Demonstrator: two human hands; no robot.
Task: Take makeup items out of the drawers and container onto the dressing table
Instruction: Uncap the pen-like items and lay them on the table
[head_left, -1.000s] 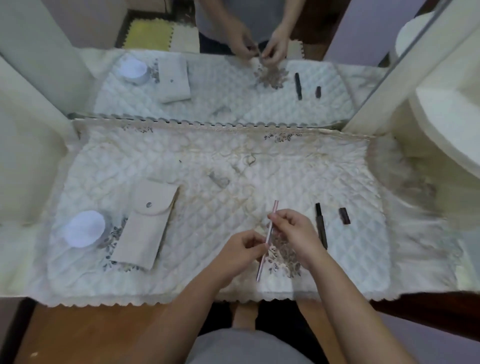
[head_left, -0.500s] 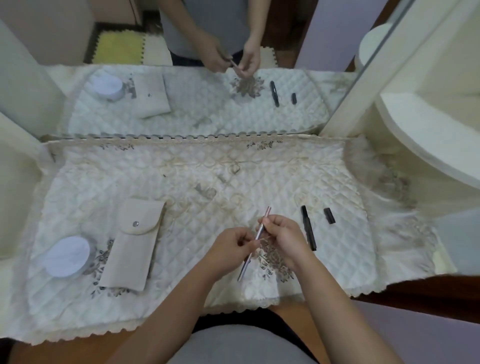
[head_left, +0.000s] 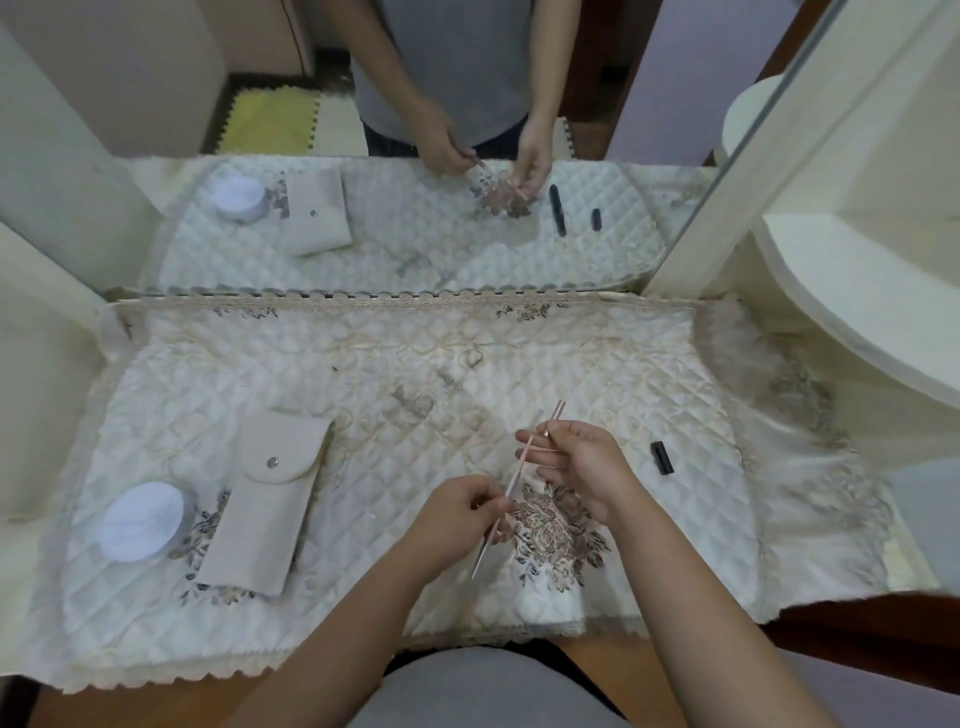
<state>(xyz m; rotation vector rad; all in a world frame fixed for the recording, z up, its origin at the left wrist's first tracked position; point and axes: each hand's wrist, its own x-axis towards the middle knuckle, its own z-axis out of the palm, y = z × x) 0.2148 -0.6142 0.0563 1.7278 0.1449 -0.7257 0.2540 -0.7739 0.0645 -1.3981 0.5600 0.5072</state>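
Observation:
My left hand (head_left: 460, 512) pinches a thin pink and silver makeup pencil (head_left: 511, 480) that slants over the quilted cloth (head_left: 363, 415) on the dressing table. Just beyond it, my right hand (head_left: 582, 462) holds a short pink cap (head_left: 556, 415) between thumb and fingers, a little apart from the pencil's upper end. A small black tube (head_left: 662, 457) lies on the cloth to the right of my right hand. The long black pencil seen earlier is hidden behind my right hand; the mirror shows its reflection (head_left: 557, 210).
A beige snap pouch (head_left: 270, 499) and a round white container (head_left: 143, 519) lie at the left. A mirror (head_left: 415, 234) stands along the back edge. Cream side panels flank the table, and a curved shelf (head_left: 857, 312) juts out on the right.
The pink pencil, held whole by both hands before, has come apart. My right hand has drawn the cap up and away from the body in my left hand.

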